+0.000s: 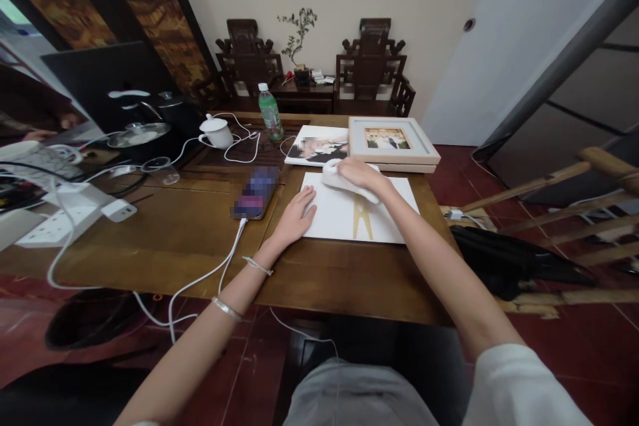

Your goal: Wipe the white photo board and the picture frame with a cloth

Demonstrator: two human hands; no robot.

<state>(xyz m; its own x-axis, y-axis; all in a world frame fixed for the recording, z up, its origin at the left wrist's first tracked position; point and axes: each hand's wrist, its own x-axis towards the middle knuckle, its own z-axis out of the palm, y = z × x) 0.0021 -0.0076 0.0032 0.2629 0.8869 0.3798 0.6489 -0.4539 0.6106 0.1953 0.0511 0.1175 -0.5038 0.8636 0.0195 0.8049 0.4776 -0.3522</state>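
A white panel (pixel 327 223) lies flat on the wooden table in front of me, with a gold-coloured shape (pixel 361 221) showing on its lower part. My right hand (pixel 358 174) presses a folded white cloth (pixel 333 178) onto the panel's upper part, fingers closed over it. Part of the panel is hidden beneath the cloth and my right forearm. At the panel's left edge rests my left hand (pixel 295 216), palm down with fingers stretched out, holding nothing.
Behind the panel are a photo print (pixel 319 145) and a pale picture frame (pixel 360 143). A charging phone (pixel 256 193) lies left of my hand. Further off stand a green bottle (pixel 270 113) and a lidded white cup (pixel 217 132). Cables run to a power strip (pixel 60 223).
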